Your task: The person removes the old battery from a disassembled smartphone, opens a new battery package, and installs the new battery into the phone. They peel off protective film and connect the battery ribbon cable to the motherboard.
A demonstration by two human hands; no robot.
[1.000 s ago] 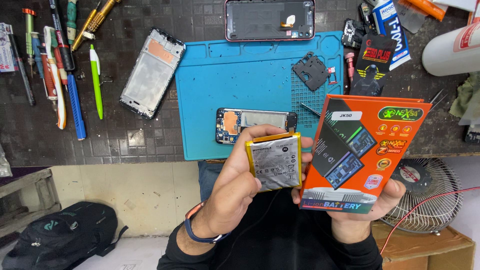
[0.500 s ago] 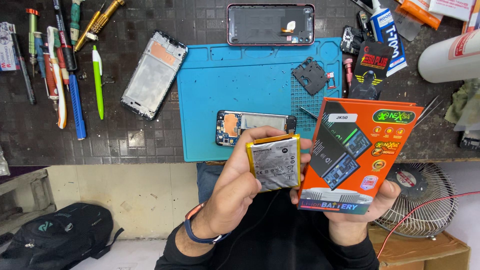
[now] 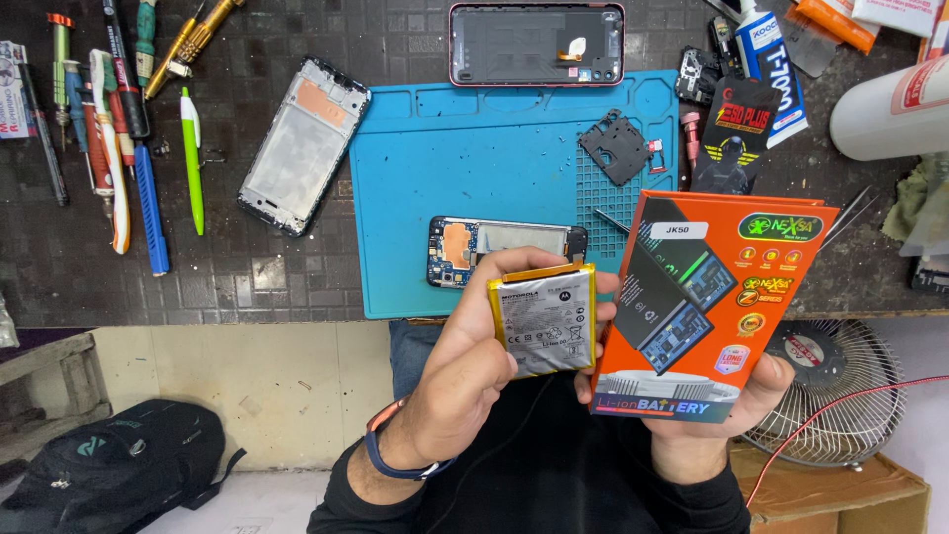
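Dark tiled bench (image 3: 227,287) runs across the top of the view with a blue repair mat (image 3: 474,188) on it, and out past its front edge, over the person's lap, sits the thing in hand: a flat grey phone battery (image 3: 546,321) with a yellow rim, held face-up in the left hand (image 3: 465,381), thumb along its near side and fingertips curled over the top edge, so it is pinched by the edges rather than cradled. Just beside it, touching or nearly so, the right hand (image 3: 727,405) grips an orange battery box (image 3: 707,302) from below, palm under its bottom corner, the box tilted and fanned toward the camera. To my eye the risk is a drop: both pieces hang clear of the bench, with only floor and a black backpack (image 3: 99,475) beneath, and an edge pinch can slip. Squeezing harder could bend the soft cell. Behind them an opened phone (image 3: 506,245) lies on the mat, a bare frame (image 3: 301,146) to its left, screwdrivers and pens (image 3: 119,129) farther out
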